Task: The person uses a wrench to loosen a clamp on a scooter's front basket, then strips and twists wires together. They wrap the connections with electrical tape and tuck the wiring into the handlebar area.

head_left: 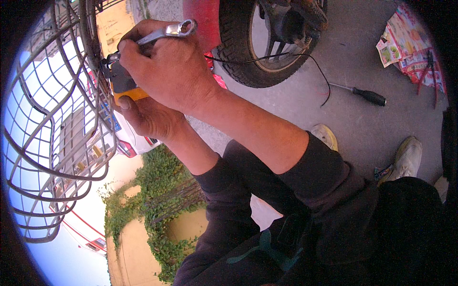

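My right hand (167,71) is closed around a silvery ring-ended wrench (179,30). One ring end sticks out past the knuckles; the rest lies within the fingers. By its thumb is a small silvery metal fitting (112,58) at the edge of the wire basket (71,119). Below and partly behind it, my left hand (155,119) is palm up, its thumb against a yellow-and-black block (136,94) whose far side is hidden. A thin black cable (238,62) runs from near my hands across the wheel.
A black tyre (234,62) stands beside a red panel (200,21). On the grey floor lie a black-handled screwdriver (369,97) and colourful printed paper (412,38) with dark red strips on it. My light shoes (408,157) are at the right. Ivy (162,190) and a white car (131,136) show beyond.
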